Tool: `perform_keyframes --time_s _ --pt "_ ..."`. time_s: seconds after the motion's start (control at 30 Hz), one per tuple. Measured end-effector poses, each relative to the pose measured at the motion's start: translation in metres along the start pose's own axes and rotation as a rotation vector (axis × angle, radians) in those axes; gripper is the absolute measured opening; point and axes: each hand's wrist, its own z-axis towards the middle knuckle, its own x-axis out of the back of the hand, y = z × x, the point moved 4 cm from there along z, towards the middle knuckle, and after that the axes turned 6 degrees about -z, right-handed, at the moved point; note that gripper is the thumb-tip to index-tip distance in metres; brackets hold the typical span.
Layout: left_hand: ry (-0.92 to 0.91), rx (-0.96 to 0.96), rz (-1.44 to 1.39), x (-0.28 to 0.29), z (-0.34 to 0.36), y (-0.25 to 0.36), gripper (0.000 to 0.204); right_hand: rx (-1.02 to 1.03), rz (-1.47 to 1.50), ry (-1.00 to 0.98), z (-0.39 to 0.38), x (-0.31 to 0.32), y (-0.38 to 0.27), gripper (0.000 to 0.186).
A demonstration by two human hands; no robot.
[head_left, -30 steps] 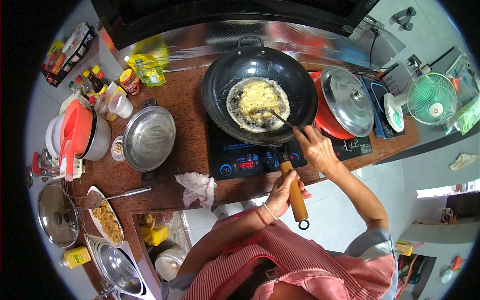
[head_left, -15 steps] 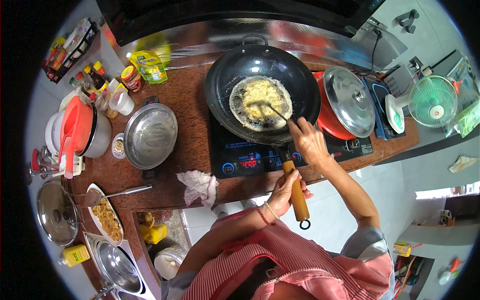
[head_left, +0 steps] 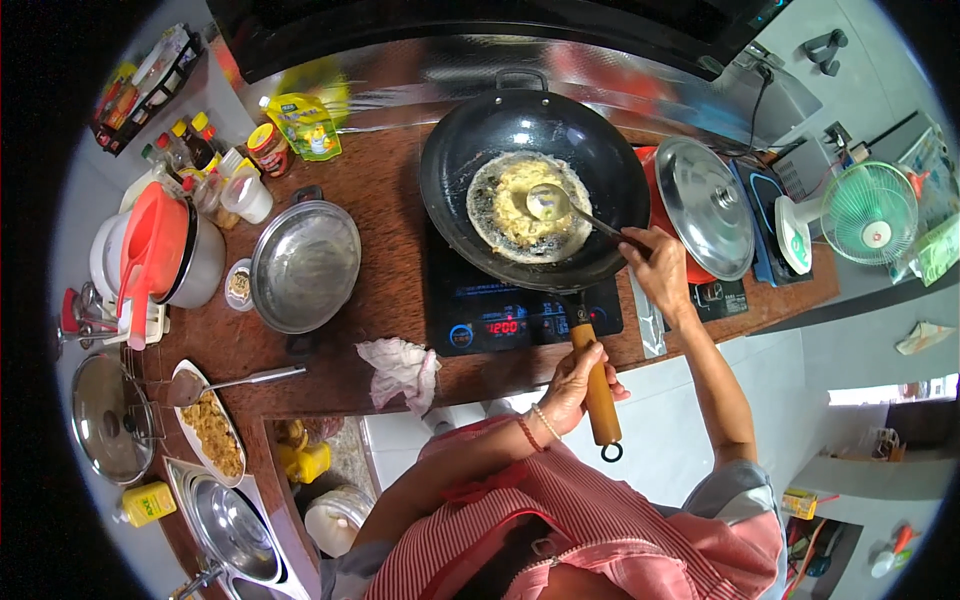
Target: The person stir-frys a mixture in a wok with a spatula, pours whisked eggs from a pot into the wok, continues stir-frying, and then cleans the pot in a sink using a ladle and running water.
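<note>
A black wok (head_left: 600, 160) stands on the dark induction cooktop (head_left: 550, 335). My left hand (head_left: 572, 388) is wrapped round the wok's wooden handle (head_left: 603, 410), which points toward me. In the wok lies a round layer of pale yellow, egg-like food (head_left: 527, 192) with a frothy rim. My right hand (head_left: 658, 270) grips the dark handle of a metal ladle (head_left: 548, 202). The ladle's bowl is over the yellow food; whether it touches the food I cannot tell.
Right of the wok stands a red pot with a metal lid (head_left: 706, 208), and a green fan (head_left: 868, 206) beyond. To the left are an empty metal pan (head_left: 305, 267), a crumpled cloth (head_left: 400, 372), a plate of cooked food (head_left: 212, 432) with a spatula across it, and several bottles (head_left: 195, 150).
My right hand has moved right and slightly down, and the ladle's bowl now shows clearly over the food. My left hand stays on the wok handle.
</note>
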Motion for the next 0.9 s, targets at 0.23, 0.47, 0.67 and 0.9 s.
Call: perform_keyframes --time_s 0.23,0.47,0.67,0.9 --pt "-0.009 -0.005 0.019 -0.002 -0.002 0.001 0.030 -0.007 -0.075 -0.065 0.035 -0.022 0.024 0.023" --pt "-0.009 -0.012 0.035 0.001 0.000 -0.001 0.031 0.009 -0.114 0.040 0.062 -0.024 0.021 0.021" --pt "0.006 0.012 0.062 0.002 0.001 -0.002 0.030 -0.103 -0.134 -0.082 0.073 -0.043 0.026 0.023" --pt "0.006 -0.028 0.048 0.002 -0.001 -0.001 0.033 -0.077 -0.174 0.058 0.077 -0.024 0.025 0.021"
